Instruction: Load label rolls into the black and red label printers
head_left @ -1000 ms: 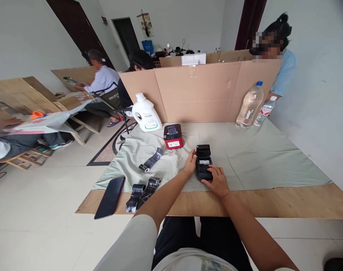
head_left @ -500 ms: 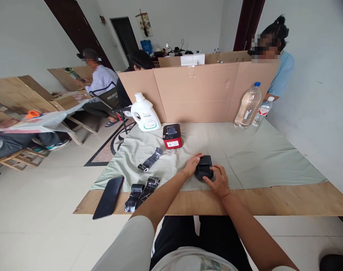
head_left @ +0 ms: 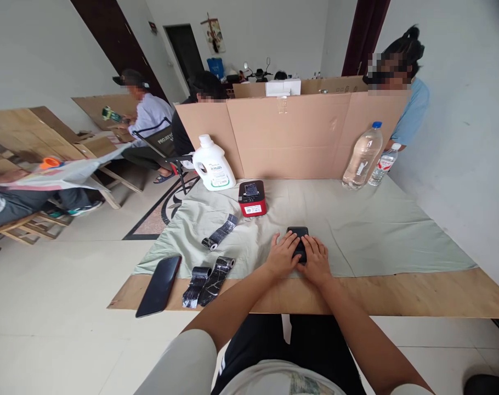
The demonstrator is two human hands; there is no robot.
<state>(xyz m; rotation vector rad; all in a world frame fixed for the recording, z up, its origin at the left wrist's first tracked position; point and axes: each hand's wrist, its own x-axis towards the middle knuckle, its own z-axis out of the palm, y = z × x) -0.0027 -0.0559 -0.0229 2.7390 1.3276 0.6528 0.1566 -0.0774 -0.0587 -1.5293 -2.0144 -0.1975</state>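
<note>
On green cloth (head_left: 376, 230): left hand (head_left: 281, 256), right hand (head_left: 315, 262) pressed flat on black printer (head_left: 299, 240), grip spread

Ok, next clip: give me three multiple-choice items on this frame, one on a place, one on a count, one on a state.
1. Where does the red label printer stand?
A. on the cloth, beyond the small black printer
B. on the floor
C. on the phone

2. How many clear plastic bottles stand at the far right of the table?
A. one
B. two
C. four

3. How is the small black printer under the hands?
A. lid raised
B. lid down, both hands lying on it
C. lying upside down on the floor

Answers:
1 A: it sits on the green cloth, farther from the person than the black one.
2 B: a large bottle and a small bottle stand side by side.
3 B: the left hand and right hand lie flat on its closed top.
</note>
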